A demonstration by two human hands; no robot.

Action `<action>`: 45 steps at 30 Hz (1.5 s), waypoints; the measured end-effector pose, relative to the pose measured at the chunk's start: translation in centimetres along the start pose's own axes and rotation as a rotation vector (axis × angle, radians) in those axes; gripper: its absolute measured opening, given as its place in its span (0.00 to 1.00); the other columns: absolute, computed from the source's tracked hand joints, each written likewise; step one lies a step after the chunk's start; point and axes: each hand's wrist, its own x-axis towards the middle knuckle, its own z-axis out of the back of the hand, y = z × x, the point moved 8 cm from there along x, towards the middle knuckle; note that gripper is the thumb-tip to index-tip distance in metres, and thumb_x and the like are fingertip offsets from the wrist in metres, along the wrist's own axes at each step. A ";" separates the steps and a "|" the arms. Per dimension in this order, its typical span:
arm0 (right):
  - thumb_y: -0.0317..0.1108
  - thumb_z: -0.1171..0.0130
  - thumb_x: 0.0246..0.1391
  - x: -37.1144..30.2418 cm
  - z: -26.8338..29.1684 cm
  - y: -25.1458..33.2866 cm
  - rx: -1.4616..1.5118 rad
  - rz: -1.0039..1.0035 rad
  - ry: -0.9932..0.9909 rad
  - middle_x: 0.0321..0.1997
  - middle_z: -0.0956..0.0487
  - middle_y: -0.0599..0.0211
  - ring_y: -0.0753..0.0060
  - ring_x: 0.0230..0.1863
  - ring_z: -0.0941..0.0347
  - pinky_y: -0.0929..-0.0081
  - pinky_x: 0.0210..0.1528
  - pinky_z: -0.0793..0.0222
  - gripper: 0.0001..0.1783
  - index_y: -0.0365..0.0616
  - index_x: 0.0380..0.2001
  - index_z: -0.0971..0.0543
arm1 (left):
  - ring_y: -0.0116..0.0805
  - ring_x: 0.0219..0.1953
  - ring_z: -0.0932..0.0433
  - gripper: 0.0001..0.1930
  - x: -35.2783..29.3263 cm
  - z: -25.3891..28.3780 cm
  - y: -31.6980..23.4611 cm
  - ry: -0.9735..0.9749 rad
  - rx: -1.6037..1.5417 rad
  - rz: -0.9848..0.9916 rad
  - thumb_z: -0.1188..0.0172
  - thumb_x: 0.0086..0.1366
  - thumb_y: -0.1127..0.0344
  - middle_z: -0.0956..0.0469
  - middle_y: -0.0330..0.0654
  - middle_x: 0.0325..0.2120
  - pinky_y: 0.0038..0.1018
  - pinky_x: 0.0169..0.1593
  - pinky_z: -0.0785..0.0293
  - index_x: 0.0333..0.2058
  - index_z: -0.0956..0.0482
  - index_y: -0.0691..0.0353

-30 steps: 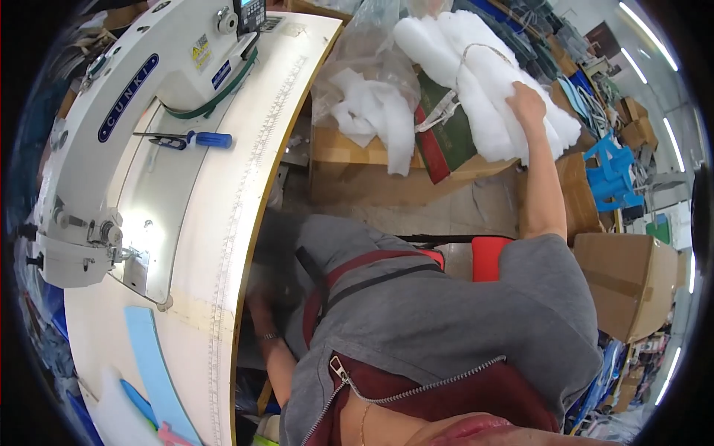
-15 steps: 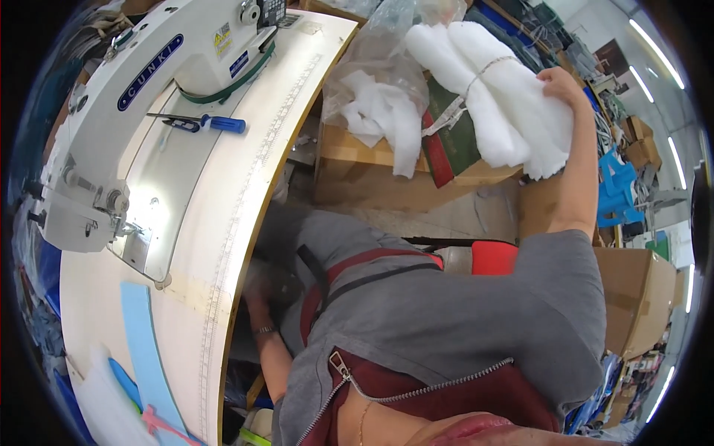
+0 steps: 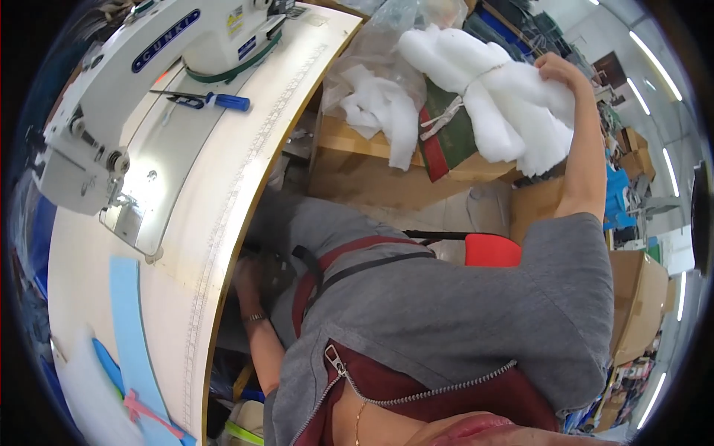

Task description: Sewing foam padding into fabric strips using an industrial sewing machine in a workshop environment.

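At the upper right, my right hand (image 3: 559,72) is closed on the far end of a bundle of fluffy white batting (image 3: 494,134). A pale strip (image 3: 444,119) is tied round the bundle's middle, and its loose end hangs to the left. The bundle rests on a green and red piece (image 3: 446,152) on top of a cardboard box (image 3: 357,175). Low beside the table's edge, my left hand (image 3: 249,279) is in shadow near my lap. Its fingers are too dark to make out, and so is anything in them.
A white sewing machine (image 3: 82,156) stands on the pale table (image 3: 178,275) at the left, with a blue-handled screwdriver (image 3: 227,102) on its bed. Light blue strips (image 3: 130,320) and white fluff (image 3: 89,394) lie nearer. White scraps (image 3: 383,111) and a clear plastic bag (image 3: 401,37) sit beside the batting.
My right hand has tugged the batting's far end slightly up, and the bundle has bunched and spread. My left hand stays low by the table. The whole view has shifted a little.
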 end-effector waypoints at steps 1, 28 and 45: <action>0.26 0.50 0.25 0.4 -1.3 -0.4 0.088 -0.023 0.075 0.16 0.28 0.66 0.71 0.21 0.32 0.74 0.25 0.35 0.12 0.36 0.20 0.24 | 0.35 0.33 0.27 0.14 -0.3 0.7 0.1 -0.015 -0.008 -0.004 0.49 0.58 0.69 0.27 0.42 0.30 0.27 0.36 0.27 0.43 0.31 0.63; 0.38 0.45 0.48 3.0 1.2 -12.0 1.559 -0.073 -0.595 0.37 0.23 0.66 0.73 0.36 0.27 0.76 0.40 0.31 0.16 0.41 0.39 0.23 | 0.29 0.28 0.25 0.14 -2.4 -0.3 -1.1 -0.031 0.100 0.015 0.47 0.58 0.68 0.24 0.40 0.31 0.21 0.28 0.31 0.44 0.30 0.58; 0.41 0.46 0.52 -3.6 -5.4 7.7 0.721 0.296 0.025 0.34 0.23 0.71 0.82 0.33 0.28 0.83 0.37 0.31 0.17 0.45 0.42 0.23 | 0.27 0.41 0.29 0.24 -16.1 -34.2 -19.2 0.903 0.529 -0.427 0.46 0.60 0.59 0.27 0.41 0.43 0.22 0.41 0.34 0.55 0.38 0.57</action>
